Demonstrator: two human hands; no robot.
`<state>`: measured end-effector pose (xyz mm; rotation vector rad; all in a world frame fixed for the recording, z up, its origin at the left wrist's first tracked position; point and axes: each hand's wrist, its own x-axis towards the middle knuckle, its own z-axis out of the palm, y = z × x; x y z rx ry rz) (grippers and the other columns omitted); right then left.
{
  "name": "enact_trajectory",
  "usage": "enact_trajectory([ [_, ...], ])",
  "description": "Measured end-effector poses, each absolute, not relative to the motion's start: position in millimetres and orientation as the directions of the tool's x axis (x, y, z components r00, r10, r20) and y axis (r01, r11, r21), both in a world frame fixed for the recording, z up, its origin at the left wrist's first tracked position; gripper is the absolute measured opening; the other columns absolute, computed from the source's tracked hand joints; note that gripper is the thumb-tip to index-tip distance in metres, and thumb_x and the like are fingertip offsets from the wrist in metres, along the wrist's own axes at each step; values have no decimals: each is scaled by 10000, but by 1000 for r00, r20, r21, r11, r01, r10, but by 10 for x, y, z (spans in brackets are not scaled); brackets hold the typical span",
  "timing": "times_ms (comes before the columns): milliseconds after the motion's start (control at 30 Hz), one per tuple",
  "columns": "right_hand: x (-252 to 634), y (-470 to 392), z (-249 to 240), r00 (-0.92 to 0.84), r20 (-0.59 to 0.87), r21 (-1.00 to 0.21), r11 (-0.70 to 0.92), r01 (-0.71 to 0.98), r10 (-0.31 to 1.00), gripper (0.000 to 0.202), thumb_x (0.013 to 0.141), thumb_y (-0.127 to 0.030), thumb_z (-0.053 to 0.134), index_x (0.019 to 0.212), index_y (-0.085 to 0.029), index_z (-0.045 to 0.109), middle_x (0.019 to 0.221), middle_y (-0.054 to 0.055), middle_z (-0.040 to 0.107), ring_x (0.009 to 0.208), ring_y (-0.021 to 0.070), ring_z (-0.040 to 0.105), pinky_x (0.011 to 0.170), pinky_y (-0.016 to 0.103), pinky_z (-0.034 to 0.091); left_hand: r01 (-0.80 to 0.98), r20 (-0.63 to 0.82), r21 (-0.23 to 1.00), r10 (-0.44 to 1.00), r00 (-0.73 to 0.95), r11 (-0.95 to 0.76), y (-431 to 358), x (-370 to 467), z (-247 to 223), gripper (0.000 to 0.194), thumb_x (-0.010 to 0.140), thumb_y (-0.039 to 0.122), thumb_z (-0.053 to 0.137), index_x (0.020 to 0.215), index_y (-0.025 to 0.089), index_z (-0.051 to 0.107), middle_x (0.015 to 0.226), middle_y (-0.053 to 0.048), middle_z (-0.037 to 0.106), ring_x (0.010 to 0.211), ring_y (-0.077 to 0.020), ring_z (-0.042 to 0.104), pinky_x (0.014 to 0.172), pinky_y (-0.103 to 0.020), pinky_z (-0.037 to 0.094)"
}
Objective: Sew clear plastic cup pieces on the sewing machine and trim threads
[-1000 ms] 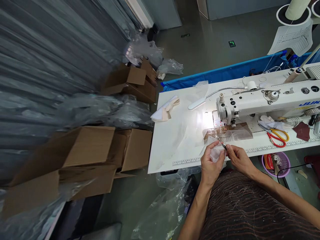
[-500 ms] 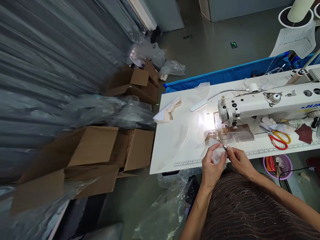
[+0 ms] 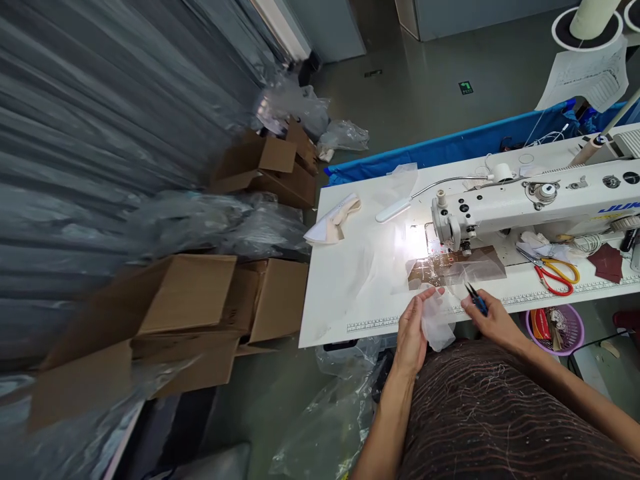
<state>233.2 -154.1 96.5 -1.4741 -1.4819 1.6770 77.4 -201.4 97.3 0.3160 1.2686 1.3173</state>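
My left hand (image 3: 413,328) is closed on a piece of sheer white fabric (image 3: 438,328), which hangs over the front edge of the sewing table (image 3: 333,293). My right hand (image 3: 496,321) grips blue-handled thread snips (image 3: 479,301), their dark blades pointing up and left, apart from the fabric. Fingertips of the right hand seem to pinch something thin beside it, too fine to make out. Beyond both hands, a brown patterned sheet (image 3: 433,268) lies under the lit needle area of the white sewing machine (image 3: 510,210).
Red-and-yellow-handled scissors (image 3: 555,275) and maroon scraps (image 3: 606,262) lie right. A folded cream piece (image 3: 334,220) rests at the table's left, near a lamp (image 3: 393,211). A purple basket (image 3: 575,333) stands below; cardboard boxes (image 3: 187,293) and plastic sheeting fill the left floor.
My right hand has moved right, away from the left, and the snips now show clearly. The fabric has dropped from a bunch to hanging from my left hand.
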Motion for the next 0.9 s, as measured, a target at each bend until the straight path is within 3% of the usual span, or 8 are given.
enact_trajectory([
  [100, 2321, -1646, 893, -438, -418, -908, -349, 234, 795, 403, 700, -567, 632, 818, -198, 521, 638, -41, 489, 556, 122, 430, 538, 263, 380, -405, -507, 818, 844, -174, 408, -2178, 786, 879, 521, 736, 547, 718, 1095, 172, 668, 1144, -117, 696, 1015, -218, 652, 865, -305, 505],
  [200, 2401, -1724, 767, -444, -427, -903, -344, 259, 788, 294, 717, -469, 619, 718, -194, 516, 652, -28, 514, 610, 129, 466, 614, 278, 410, -307, -507, 853, 812, -289, 423, -2348, 722, 732, 540, 669, 426, 808, 1128, 191, 646, 1011, -62, 723, 881, -146, 662, 761, -221, 507],
  [300, 2481, -1756, 655, -423, -482, -872, -369, 323, 768, 246, 709, -419, 615, 706, -192, 520, 634, -32, 515, 616, 135, 476, 621, 282, 408, -370, -533, 839, 741, -408, 399, -2452, 665, 623, 651, 617, 370, 844, 1190, 196, 589, 835, -6, 715, 687, -100, 637, 634, -187, 499],
  [400, 2480, -1758, 628, -468, -483, -873, -367, 321, 740, 247, 706, -426, 601, 719, -194, 516, 640, -33, 513, 610, 132, 472, 609, 276, 405, -478, -610, 777, 680, -407, 411, -2502, 661, 611, 701, 592, 303, 865, 1214, 179, 566, 817, -13, 720, 668, -97, 645, 629, -180, 504],
  [533, 2430, -1714, 663, -478, -477, -874, -337, 351, 738, 275, 720, -467, 572, 722, -201, 502, 619, -40, 495, 568, 125, 444, 571, 271, 391, -603, -661, 705, 654, -367, 374, -2577, 580, 666, 602, 581, 260, 876, 1128, 157, 648, 939, -62, 736, 582, -49, 605, 590, -147, 491],
  [600, 2375, -1651, 658, -438, -478, -860, -304, 410, 761, 276, 745, -475, 552, 710, -212, 476, 585, -49, 483, 523, 121, 431, 546, 269, 384, -648, -654, 689, 665, -362, 325, -2635, 466, 677, 547, 572, 249, 881, 1076, 160, 687, 902, -45, 738, 547, -31, 578, 579, -132, 489],
  [733, 2066, -1484, 550, -429, -405, -831, -129, 541, 808, 213, 778, -390, 563, 687, -223, 468, 579, -35, 520, 520, 138, 475, 557, 274, 398, -716, -599, 676, 696, -396, 173, -2746, 196, 649, 474, 505, 226, 903, 943, 166, 730, 839, -27, 734, 698, -104, 663, 718, -194, 555],
  [900, 1606, -1399, 320, -407, -332, -810, -36, 585, 851, 142, 723, -245, 651, 802, -207, 540, 732, 37, 604, 724, 211, 583, 710, 325, 443, -754, -562, 654, 702, -438, 54, -2849, 3, 581, 461, 571, 192, 849, 1010, 206, 709, 786, 1, 709, 699, -147, 677, 736, -317, 594],
])
